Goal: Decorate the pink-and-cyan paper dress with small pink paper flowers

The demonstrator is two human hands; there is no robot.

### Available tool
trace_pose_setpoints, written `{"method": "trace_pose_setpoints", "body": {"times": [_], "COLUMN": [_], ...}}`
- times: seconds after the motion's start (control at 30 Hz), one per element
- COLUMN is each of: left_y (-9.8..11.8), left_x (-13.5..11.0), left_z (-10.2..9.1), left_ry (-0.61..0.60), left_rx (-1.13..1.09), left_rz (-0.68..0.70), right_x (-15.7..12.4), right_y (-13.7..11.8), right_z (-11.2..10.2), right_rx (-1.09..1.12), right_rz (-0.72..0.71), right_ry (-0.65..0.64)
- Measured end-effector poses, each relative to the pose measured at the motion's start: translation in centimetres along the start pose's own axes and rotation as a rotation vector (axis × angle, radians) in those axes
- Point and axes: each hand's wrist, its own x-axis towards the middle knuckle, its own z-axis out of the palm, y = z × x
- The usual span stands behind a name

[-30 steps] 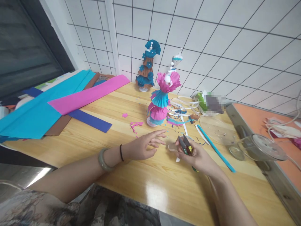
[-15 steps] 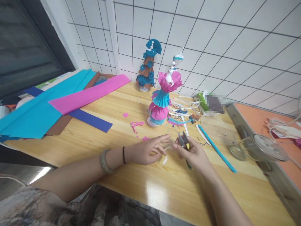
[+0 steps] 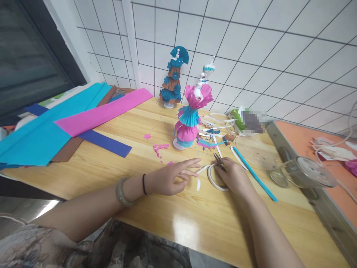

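Observation:
My left hand is over the table with its fingers stretched out and apart. A short white strip is just beside its fingertips; whether it touches them I cannot tell. My right hand is low over the table, its fingers closed around small snips whose dark blades point away and to the left. Against those fingers is a roll of white tape, with a loose end reaching toward my left hand. Behind both hands stands a doll in a tiered pink and blue crepe paper dress.
A second doll in teal and brown stands near the tiled wall. Crepe paper sheets lie at the left. Paper scraps, a blue strip and a clear round container are on the table.
My right hand has lowered and the snips have tipped flatter, their blades now close together. The white tape roll shows beside it. My left hand has barely moved.

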Motion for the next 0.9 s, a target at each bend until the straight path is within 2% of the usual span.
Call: {"method": "trace_pose_setpoints", "body": {"times": [0.17, 0.3, 0.47, 0.63, 0.7, 0.77, 0.83, 0.9], "left_y": [0.0, 0.3, 0.4, 0.3, 0.0, -0.3, -0.6, -0.5], "left_x": [-0.2, -0.6, -0.7, -0.4, -0.2, -0.1, 0.1, 0.2], "left_z": [0.0, -0.1, -0.4, -0.2, -0.1, -0.1, -0.3, -0.6], "left_ry": [-0.006, -0.004, 0.043, 0.097, 0.117, 0.138, 0.180, 0.249], "left_rx": [0.261, 0.363, 0.279, -0.042, -0.183, -0.289, -0.353, -0.375], "left_rz": [0.210, 0.227, 0.181, -0.042, -0.118, -0.147, -0.132, -0.103], "right_x": [0.2, 0.3, 0.1, -0.1, -0.2, -0.3, -0.6, -1.1], "right_y": [0.2, 1.1, 2.7, 2.7, 2.0, 0.7, -1.2, -3.5], "right_z": [0.0, -0.2, -0.4, -1.5, -2.0, -2.2, -2.0, -1.7], "right_rx": [-0.058, -0.176, -0.246, -0.265, -0.226, -0.151, -0.067, 0.063], "right_rz": [0.075, 0.184, 0.289, 0.409, 0.380, 0.257, 0.095, -0.106], "right_ry": [0.045, 0.055, 0.066, 0.275, 0.368, 0.414, 0.361, 0.176]}}
